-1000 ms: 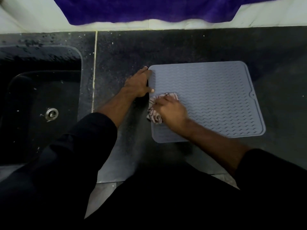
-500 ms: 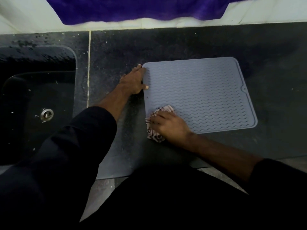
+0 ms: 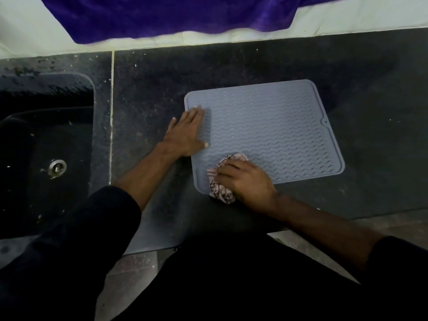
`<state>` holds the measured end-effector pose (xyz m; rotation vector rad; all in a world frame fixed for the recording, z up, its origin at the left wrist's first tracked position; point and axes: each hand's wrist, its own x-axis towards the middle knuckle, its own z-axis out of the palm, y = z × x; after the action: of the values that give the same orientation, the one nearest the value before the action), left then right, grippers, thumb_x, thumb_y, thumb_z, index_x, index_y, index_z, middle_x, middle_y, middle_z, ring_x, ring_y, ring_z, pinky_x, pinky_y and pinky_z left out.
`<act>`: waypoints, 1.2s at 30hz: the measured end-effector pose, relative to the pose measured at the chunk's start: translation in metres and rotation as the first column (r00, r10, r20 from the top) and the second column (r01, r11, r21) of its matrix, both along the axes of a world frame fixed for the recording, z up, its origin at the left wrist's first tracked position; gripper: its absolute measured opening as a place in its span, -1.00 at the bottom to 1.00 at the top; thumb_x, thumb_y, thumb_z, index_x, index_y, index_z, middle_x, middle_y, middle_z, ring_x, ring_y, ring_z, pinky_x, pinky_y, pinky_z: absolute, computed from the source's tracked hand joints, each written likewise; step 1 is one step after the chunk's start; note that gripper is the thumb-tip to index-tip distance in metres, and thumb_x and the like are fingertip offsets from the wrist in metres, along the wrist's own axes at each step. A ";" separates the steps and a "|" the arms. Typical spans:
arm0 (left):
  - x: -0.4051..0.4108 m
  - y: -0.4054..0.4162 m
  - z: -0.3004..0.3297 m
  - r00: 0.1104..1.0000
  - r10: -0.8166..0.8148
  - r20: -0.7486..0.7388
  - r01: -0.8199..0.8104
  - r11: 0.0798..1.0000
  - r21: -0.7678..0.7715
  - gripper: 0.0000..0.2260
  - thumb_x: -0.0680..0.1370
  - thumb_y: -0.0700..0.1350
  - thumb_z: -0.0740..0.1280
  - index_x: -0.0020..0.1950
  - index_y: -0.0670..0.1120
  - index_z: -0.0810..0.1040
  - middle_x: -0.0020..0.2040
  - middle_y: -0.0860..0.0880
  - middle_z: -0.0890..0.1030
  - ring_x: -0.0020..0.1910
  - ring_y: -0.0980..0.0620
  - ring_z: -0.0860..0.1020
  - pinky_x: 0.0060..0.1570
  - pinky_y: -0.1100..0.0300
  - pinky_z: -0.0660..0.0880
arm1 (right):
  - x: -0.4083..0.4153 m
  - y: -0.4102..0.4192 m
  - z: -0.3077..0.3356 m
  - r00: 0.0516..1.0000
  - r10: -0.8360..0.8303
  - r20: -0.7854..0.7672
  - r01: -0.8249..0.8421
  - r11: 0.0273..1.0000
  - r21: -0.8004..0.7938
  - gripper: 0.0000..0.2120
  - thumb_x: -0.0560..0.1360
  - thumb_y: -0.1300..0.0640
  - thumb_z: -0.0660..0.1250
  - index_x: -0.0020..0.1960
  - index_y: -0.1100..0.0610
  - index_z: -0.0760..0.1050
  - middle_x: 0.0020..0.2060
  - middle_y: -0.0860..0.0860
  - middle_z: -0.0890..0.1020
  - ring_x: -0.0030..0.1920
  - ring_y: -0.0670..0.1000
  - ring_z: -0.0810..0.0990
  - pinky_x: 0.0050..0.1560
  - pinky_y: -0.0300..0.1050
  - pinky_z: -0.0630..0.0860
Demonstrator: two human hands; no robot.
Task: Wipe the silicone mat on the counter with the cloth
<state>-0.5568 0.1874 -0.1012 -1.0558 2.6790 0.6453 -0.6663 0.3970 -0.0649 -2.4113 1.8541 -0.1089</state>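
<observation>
A grey silicone mat [image 3: 273,126] with wavy ridges lies flat on the dark stone counter [image 3: 150,89]. My left hand [image 3: 185,133] rests flat, fingers spread, on the mat's left edge, pressing it down. My right hand [image 3: 245,181] is closed on a crumpled pale cloth with dark stripes [image 3: 220,188] at the mat's near left corner. The cloth overhangs the mat's front edge onto the counter. Part of the cloth is hidden under my right hand.
A dark sink [image 3: 46,144] with a metal drain [image 3: 57,167] sits at the left. A purple towel [image 3: 176,15] hangs over the white wall at the back. The counter's front edge runs just below my right forearm, with floor tiles beyond.
My right hand has dragged the cloth from the mat's left middle down to its near left corner. My left hand has slid further onto the mat's left edge.
</observation>
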 end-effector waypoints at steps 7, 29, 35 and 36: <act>0.006 0.021 -0.003 0.989 -0.086 0.123 0.068 0.986 0.150 0.01 0.45 0.15 0.43 0.57 0.02 -0.28 0.57 0.02 -0.32 0.55 0.00 -0.23 0.46 -0.13 -0.23 | -0.004 0.006 -0.013 0.977 0.109 -0.185 -0.093 0.992 0.090 -0.65 0.33 0.14 0.48 0.12 0.02 0.59 0.15 -0.01 0.60 0.17 0.10 0.55 0.12 0.01 0.53; -0.006 0.031 0.016 0.983 0.002 0.183 -0.026 0.992 0.126 0.10 0.40 0.07 0.51 0.57 -0.03 -0.31 0.60 -0.04 -0.19 0.57 -0.01 -0.14 0.48 -0.17 -0.16 | -0.082 -0.059 -0.013 0.989 -0.044 -0.139 0.058 0.994 0.097 -0.55 0.47 0.23 0.31 0.36 0.14 0.40 0.35 0.10 0.45 0.35 0.17 0.36 0.37 0.06 0.25; -0.008 0.031 0.018 0.975 -0.005 0.222 -0.020 0.993 0.112 0.08 0.41 0.07 0.50 0.57 -0.03 -0.28 0.59 -0.01 -0.23 0.56 0.01 -0.17 0.48 -0.16 -0.16 | -0.141 -0.028 -0.016 0.979 -0.119 -0.165 0.140 0.983 0.120 -0.56 0.47 0.26 0.26 0.35 0.12 0.42 0.34 0.08 0.46 0.32 0.18 0.38 0.30 0.05 0.26; -0.008 0.032 0.018 0.974 -0.005 0.228 -0.021 0.994 0.108 0.07 0.41 0.08 0.50 0.58 -0.03 -0.27 0.59 0.00 -0.23 0.56 0.01 -0.17 0.48 -0.16 -0.16 | -0.141 -0.028 -0.016 0.979 -0.124 -0.165 0.144 0.982 0.119 -0.55 0.46 0.27 0.27 0.34 0.12 0.43 0.33 0.08 0.47 0.31 0.18 0.39 0.28 0.05 0.28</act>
<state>-0.5651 0.2191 -0.0830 -1.0432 2.4156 0.6237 -0.8077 0.3691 -0.0805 -2.2650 2.0201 0.1924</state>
